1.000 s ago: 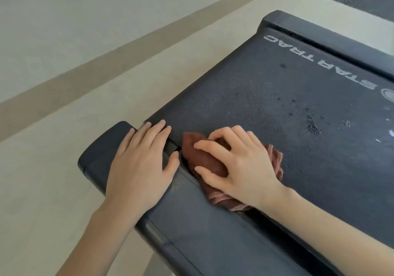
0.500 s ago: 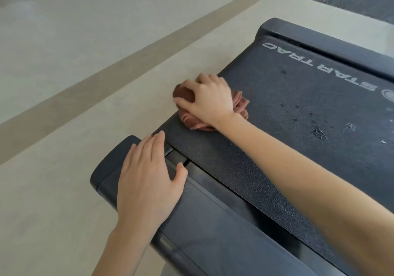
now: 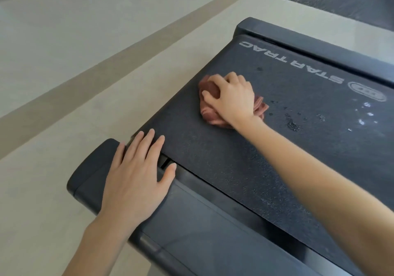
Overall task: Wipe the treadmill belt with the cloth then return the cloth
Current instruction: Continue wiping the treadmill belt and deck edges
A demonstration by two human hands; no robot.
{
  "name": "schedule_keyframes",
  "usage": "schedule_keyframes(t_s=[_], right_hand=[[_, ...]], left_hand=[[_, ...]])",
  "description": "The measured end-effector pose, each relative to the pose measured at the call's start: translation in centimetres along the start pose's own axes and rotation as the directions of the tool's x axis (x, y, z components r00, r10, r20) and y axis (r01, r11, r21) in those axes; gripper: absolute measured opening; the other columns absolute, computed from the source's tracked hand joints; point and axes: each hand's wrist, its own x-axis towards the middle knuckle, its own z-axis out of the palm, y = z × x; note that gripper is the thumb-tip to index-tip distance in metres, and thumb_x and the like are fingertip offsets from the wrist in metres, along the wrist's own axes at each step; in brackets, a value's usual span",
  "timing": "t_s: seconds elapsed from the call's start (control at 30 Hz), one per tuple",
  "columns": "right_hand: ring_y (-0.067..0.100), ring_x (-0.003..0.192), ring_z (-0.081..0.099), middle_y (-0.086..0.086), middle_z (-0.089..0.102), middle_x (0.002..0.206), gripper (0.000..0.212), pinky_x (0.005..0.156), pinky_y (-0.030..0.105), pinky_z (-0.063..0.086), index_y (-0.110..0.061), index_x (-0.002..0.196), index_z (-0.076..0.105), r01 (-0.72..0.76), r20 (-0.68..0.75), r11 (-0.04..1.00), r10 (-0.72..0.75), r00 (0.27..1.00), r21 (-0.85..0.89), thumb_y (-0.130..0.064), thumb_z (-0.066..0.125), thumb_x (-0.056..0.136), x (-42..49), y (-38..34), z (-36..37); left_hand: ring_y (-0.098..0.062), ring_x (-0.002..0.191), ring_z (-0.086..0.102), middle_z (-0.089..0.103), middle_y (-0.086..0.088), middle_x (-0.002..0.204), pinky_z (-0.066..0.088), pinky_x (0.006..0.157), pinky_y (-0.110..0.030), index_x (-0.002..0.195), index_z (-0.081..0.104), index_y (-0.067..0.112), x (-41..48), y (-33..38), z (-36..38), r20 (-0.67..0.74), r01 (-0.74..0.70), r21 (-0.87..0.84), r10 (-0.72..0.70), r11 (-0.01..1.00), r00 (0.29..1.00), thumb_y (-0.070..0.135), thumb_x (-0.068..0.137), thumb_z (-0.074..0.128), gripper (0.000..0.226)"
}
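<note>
Gym or fitness room: Star Trac treadmill belt (image 3: 213, 158), dark matting (image 3: 341, 3) beyond beige floor (image 3: 64, 41)

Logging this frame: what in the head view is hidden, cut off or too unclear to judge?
1. The cloth, head view: the right hand covers most of it, so its size is unknown.
2. The belt under cloth and forearm, head view: hidden, so dirt there is unknowable.
3. The treadmill, head view: its right part is cut off by the frame edge.
4. Where the cloth returns: not in view.

Cloth (image 3: 210, 89) seemingly farther across belt (image 3: 234, 169)
</note>
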Motion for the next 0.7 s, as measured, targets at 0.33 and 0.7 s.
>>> schedule_keyframes(t_s=[0.33,0.7], right_hand=[[0.026,0.078,0.057,0.003,0.061,0.093,0.037,0.066,0.038,0.049,-0.023,0.105,0.069,0.245,-0.027,0.966,-0.244,0.97,0.085,-0.048,0.054,0.083,-15.0,9.5,-7.4],[0.037,0.099,0.051,0.016,0.058,0.107,0.042,0.084,0.041,0.037,-0.02,0.116,0.059,-0.295,-0.076,0.949,0.288,0.954,-0.106,-0.051,0.048,0.088,-2.5,16.4,-2.4]], left_hand=[[-0.009,0.143,-0.01,-0.003,0.012,0.156,0.001,0.118,-0.038,0.149,0.008,0.027,5.3,4.1,1.4,0.119,-0.219,-0.054,0.224,0.974,0.967,0.062,0.083,0.007,0.075],[-0.008,0.143,0.002,0.013,0.01,0.155,0.001,0.117,-0.034,0.146,0.021,0.029,7.6,8.2,2.9,0.05,-0.309,-0.058,0.312,0.949,0.949,0.053,0.091,0.018,0.061]])
